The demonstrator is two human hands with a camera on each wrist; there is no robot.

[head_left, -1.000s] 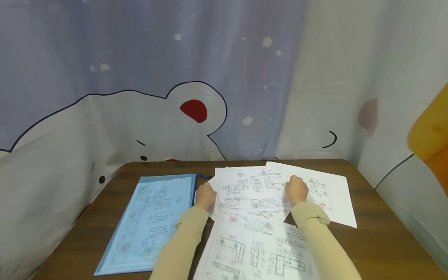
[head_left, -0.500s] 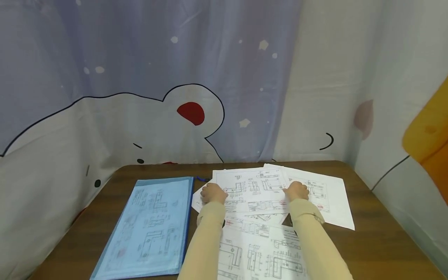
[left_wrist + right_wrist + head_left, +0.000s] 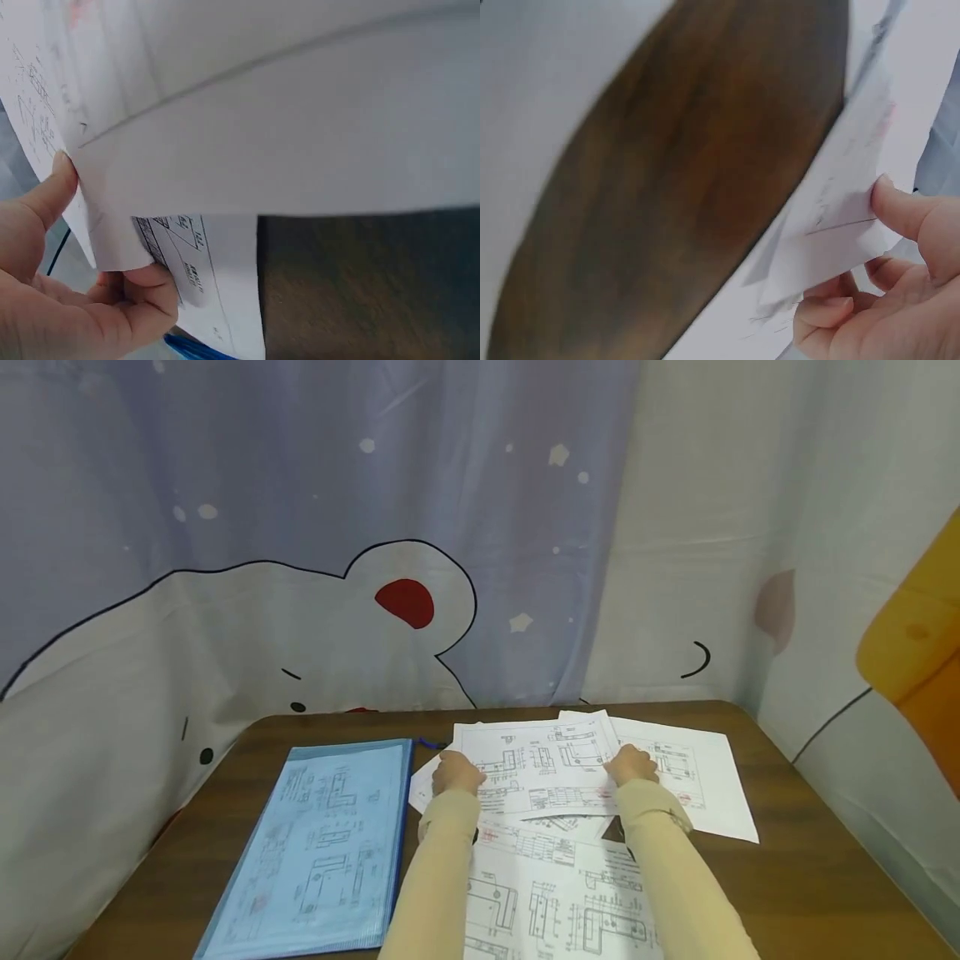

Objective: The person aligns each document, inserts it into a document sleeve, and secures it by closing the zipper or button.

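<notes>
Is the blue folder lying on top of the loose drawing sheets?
No. In the head view the blue folder lies flat on the table, left of the drawing sheets both hands are holding.

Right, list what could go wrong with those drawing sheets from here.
1. Both the left hand and the right hand pinch only the side edges of the top sheet, so it may sag, crease or slip.
2. Loose sheets overlap beneath it; lifting could drag them askew.
3. The far-right sheet reaches toward the table edge and might get nudged off.
</notes>
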